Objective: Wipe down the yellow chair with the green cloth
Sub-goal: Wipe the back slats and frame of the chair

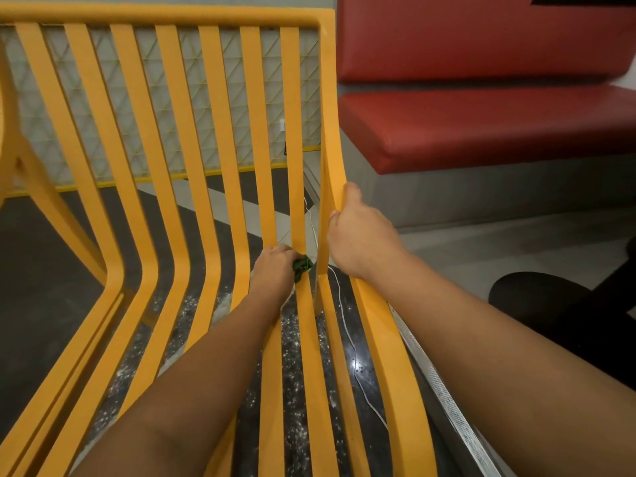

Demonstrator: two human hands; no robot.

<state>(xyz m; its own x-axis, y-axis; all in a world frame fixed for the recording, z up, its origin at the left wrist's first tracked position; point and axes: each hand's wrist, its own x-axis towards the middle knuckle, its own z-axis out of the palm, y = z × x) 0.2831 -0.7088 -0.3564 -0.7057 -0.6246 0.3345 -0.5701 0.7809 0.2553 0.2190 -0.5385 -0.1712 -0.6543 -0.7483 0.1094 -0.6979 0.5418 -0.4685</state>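
The yellow chair (165, 13) faces the viewer. Its long slats run away along the seat, bend, then rise to the top rail. The seat's front edge and the chair's left side are cut off by the frame.

The left hand (275, 266) clutches the green cloth (303, 265) at the bend, against the slats nearest the right side. The cloth is bunched and mostly hidden under the fingers, so its shape cannot be made out. The right hand (358, 232) grips the chair's right side rail just above the bend.

A white cable (347, 339) trails over the dark speckled floor under the seat. A red padded bench (481, 125) stands to the right.
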